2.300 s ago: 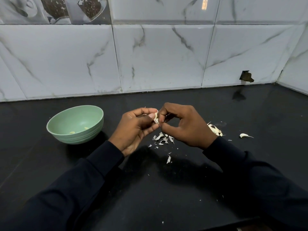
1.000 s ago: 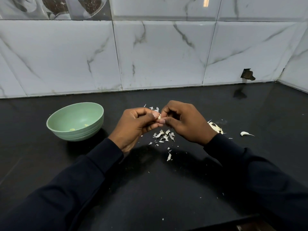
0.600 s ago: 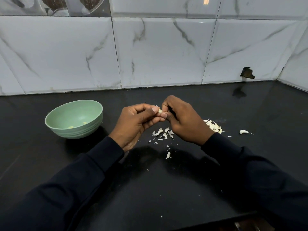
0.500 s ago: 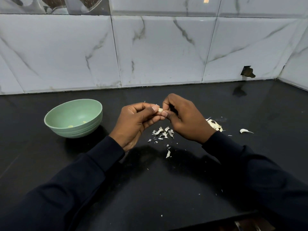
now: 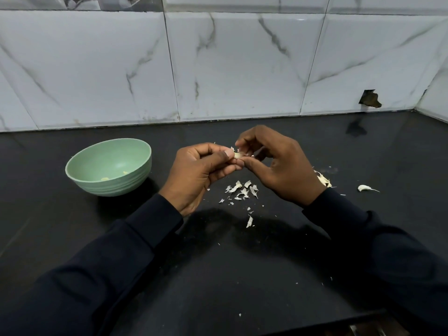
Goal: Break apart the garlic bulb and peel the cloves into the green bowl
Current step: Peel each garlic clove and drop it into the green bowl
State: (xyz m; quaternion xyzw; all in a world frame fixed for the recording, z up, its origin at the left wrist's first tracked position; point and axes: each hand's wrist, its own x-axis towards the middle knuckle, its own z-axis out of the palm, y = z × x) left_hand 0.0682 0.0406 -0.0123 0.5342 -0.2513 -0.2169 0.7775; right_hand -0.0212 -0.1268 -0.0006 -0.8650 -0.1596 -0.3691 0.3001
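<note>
One clove (image 5: 238,155) between opposing fingers (image 5: 226,154)

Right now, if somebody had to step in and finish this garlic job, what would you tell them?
Left hand: pinches a garlic clove between thumb and fingers, above the counter.
Right hand: pinches the same clove's end, picking at its skin.
Green bowl: left of the hands, a couple of peeled pieces inside.
Skin scraps: scattered on the counter below the hands.
Done: bulb broken apart, some cloves peeled.
Left: finish this clove, drop it in the bowl, then check the garlic heap by the right wrist and peel the loose clove further right.
</note>
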